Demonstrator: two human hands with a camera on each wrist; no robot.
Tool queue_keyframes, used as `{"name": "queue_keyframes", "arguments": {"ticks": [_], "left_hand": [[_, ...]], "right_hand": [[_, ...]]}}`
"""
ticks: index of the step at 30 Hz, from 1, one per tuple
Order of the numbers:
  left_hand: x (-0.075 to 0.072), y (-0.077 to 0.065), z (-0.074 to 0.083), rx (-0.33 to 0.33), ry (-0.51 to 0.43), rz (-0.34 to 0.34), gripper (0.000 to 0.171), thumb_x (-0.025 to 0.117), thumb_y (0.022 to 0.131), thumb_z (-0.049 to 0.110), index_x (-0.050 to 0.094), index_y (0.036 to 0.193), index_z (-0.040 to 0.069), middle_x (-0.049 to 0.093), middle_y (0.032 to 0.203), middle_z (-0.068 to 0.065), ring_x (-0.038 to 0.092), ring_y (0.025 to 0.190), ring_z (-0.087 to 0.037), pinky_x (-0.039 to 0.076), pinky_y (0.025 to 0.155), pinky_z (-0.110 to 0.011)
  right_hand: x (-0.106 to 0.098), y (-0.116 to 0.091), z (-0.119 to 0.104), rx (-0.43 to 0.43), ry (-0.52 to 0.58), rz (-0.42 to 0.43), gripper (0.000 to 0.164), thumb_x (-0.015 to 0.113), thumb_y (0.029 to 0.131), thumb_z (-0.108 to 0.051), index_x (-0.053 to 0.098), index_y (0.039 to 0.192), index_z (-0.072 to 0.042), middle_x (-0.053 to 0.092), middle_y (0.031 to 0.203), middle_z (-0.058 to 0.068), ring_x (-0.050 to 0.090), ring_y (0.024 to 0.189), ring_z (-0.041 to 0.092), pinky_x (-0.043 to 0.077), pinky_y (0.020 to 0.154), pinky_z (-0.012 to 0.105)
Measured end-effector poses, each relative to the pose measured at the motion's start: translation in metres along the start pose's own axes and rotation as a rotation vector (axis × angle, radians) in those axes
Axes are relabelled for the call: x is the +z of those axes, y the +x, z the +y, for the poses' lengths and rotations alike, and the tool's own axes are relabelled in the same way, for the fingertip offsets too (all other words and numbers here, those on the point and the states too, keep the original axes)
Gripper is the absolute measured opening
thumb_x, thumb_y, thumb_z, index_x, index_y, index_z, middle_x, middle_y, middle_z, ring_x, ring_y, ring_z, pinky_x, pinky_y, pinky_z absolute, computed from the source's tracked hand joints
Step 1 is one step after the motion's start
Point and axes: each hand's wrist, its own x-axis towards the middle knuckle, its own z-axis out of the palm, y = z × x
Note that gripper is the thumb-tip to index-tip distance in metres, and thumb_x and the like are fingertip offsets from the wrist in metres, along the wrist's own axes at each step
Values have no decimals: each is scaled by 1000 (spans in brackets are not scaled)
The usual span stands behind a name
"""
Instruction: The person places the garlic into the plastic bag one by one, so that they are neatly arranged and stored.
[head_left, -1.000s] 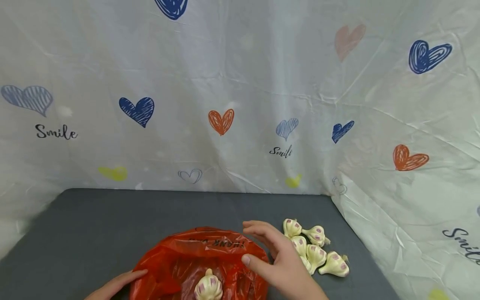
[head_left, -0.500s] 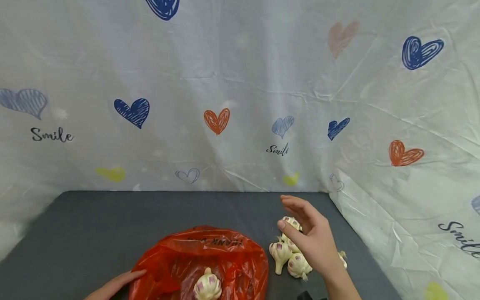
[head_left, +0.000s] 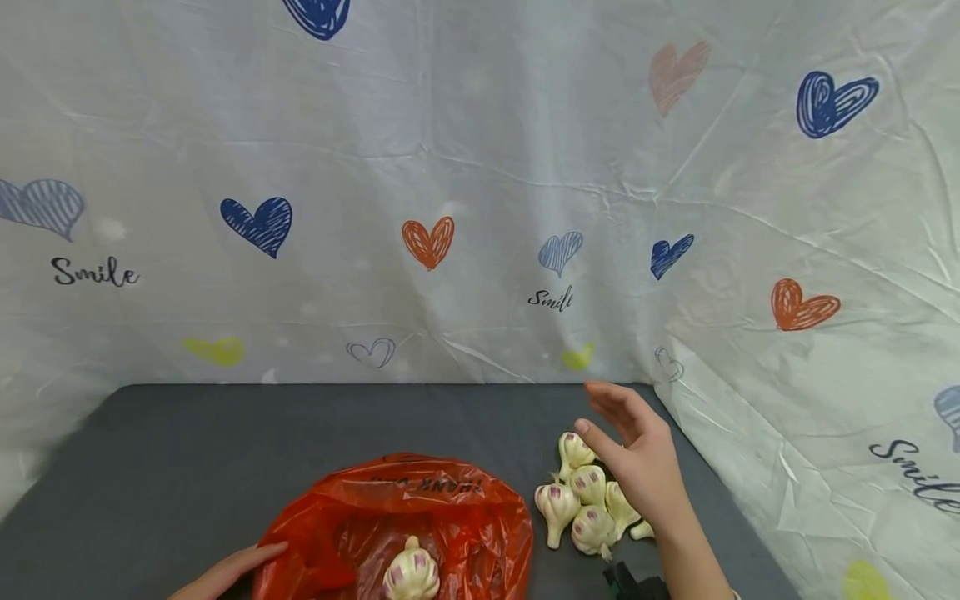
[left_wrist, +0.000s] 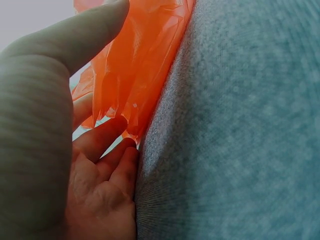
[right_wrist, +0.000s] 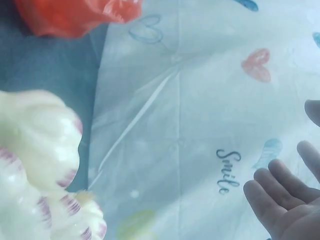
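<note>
My left hand [head_left: 228,571] touches the left side of a red plastic bag [head_left: 510,521]. In the left wrist view, the thumb stands apart from the loosely bent fingers [left_wrist: 100,137] beside the bag's thin orange-red film. One garlic bulb [head_left: 412,571] with purple patches lies inside the bag's wide mouth. My right hand [head_left: 637,454] hovers over several garlic bulbs [head_left: 557,507] to the right of the bag, thumb and fingers spread with nothing between them. Bulbs [right_wrist: 40,135] also fill the lower left of the right wrist view, away from the fingers. The forearm partly covers the pile.
The dark grey table [head_left: 225,450] ends at a pale curtain [head_left: 480,150] printed with hearts and words, which also runs down the right side. A black object [head_left: 630,583] shows beside my right wrist at the bottom.
My right hand has moved from over the bag to the right, above the garlic pile. Some bulbs in the pile have shifted left. My left hand stays at the bag.
</note>
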Motion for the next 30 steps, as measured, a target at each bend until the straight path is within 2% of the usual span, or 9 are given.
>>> {"name": "queue_keyframes", "arguments": {"ticks": [7,11,17,23,30], "left_hand": [[1,2,1,44,19,5,95,47,106,-13,28,170,54,33,164,33,38,142,10,47,99,-24],[2,1,0,41,62,21,94,48,106,-11,27,170,55,34,164,33,38,142,10,47,99,-24],[2,0,-3,51,72,20,93,49,106,-11,27,171,51,33,165,32,39,142,9,47,98,-24],[4,-2,-1,27,99,31,91,49,107,-8,27,171,52,34,164,31,40,142,8,48,97,-26],[4,-4,1,-17,138,43,94,52,104,-10,28,171,52,34,163,33,40,140,10,49,95,-27]], "right_hand": [[-8,3,7,13,-12,27,45,77,102,-2,63,145,2,66,145,-2,63,135,12,49,110,23],[-13,4,13,30,-44,35,45,76,104,-5,62,146,1,65,146,2,62,134,10,47,109,20],[-17,5,24,104,-91,37,45,76,105,-13,63,148,-6,63,148,7,62,129,4,47,107,19],[-20,6,37,157,-142,27,46,77,106,-19,62,149,-9,63,149,7,60,127,1,47,108,21],[-23,7,51,202,-134,15,46,77,106,-21,62,147,-8,63,149,9,59,128,1,49,110,27]]}}
